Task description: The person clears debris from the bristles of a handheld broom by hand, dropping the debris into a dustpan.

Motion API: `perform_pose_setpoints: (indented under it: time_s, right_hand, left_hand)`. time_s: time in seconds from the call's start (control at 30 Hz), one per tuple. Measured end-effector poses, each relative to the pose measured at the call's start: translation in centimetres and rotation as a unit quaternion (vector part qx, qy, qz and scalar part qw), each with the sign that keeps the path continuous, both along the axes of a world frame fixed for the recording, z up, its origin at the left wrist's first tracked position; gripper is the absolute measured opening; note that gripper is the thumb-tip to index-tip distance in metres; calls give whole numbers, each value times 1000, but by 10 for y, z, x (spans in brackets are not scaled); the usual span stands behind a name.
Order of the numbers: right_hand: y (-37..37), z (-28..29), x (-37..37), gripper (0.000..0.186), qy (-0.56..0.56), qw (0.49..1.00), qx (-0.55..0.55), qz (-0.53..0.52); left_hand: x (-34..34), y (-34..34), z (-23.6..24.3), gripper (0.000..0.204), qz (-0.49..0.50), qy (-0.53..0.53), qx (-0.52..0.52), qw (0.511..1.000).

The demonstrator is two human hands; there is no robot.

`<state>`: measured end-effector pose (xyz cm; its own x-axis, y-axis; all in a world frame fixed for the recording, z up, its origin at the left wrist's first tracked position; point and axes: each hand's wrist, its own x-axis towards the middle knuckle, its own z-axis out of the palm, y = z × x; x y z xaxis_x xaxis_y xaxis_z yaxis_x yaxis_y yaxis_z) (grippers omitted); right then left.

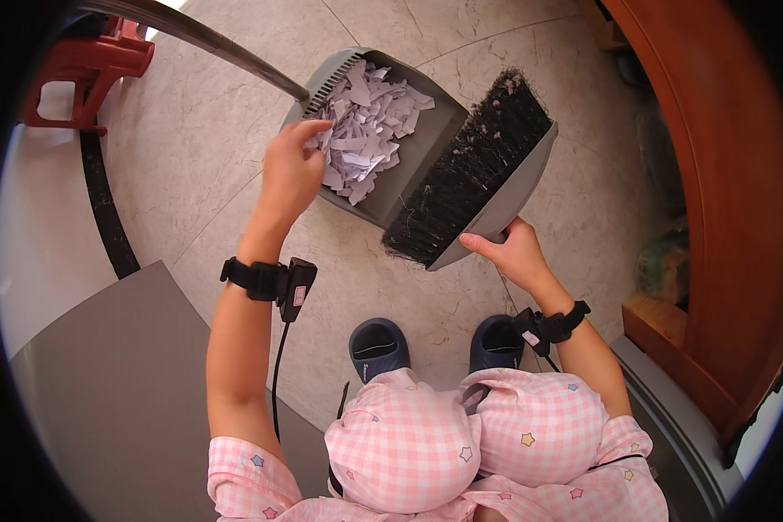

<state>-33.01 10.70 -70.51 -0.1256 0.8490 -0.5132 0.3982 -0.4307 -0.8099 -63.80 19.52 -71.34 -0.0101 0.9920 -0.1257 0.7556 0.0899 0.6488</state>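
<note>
Right hand (515, 255), grey broom (506, 205), black bristles (471, 170)

Paper scraps (370, 130) in dustpan (418, 161) — broom (471, 170) right of scraps — stool (104, 63) far left.

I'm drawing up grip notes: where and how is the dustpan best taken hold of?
Probably by the long handle of the dustpan, from the far left, with a wrapping grip: this slim tube leads away from the pan, clear of the paper scraps and the broom head.
</note>
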Motion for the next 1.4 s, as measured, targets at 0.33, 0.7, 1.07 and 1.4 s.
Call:
perform_pose_setpoints:
  time_s: [0.33, 0.7, 1.07, 1.4]
  right_hand:
    - [1, 0, -18, 47, -12, 1000, -11, -3]
    - [7, 1, -20, 48, 29, 999, 17, -22]
    - [10, -6, -32, 46, 14, 1000, -7, -22]
    - [18, -12, 2, 46, -59, 991, 58, -106]
  left_hand:
    - [20, -36, 17, 50, -92, 80, 188, 975]
    - [46, -42, -10, 18, -253, 35, -6, 967]
    - [-22, -8, -17, 19, -119, 232, 290, 921]
    - [-49, 16, -33, 17, -12, 471, 271, 839]
